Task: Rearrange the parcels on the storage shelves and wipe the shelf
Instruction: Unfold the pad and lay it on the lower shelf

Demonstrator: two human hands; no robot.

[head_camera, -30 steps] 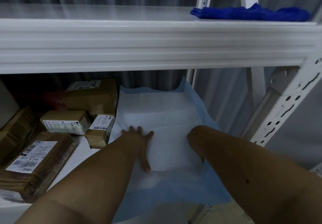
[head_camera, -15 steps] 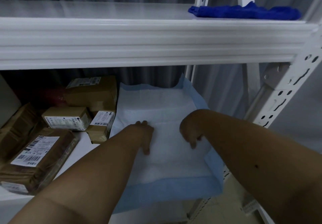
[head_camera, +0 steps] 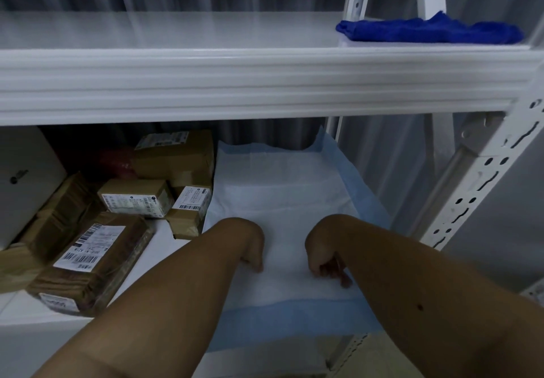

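Both hands have drawn nearer and curled: left hand (head_camera: 250,245) and right hand (head_camera: 325,255) rest knuckled on the white-and-blue pad (head_camera: 279,189) on the lower shelf (head_camera: 164,242), grasping nothing visible. Brown parcels (head_camera: 97,263) lie left.

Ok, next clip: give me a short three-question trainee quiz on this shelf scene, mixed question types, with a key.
1. True or false: the blue cloth lies on the upper shelf, at its right end.
2. Multiple choice: the brown parcels on the lower shelf sit where, relative to the white and blue pad? A) to its left B) on top of it C) to its right
3. Short answer: what do the left hand and right hand rest on?

Key
1. True.
2. A.
3. The pad; both hands are on its white middle, fingers bent downward. Whether they pinch it cannot be told.
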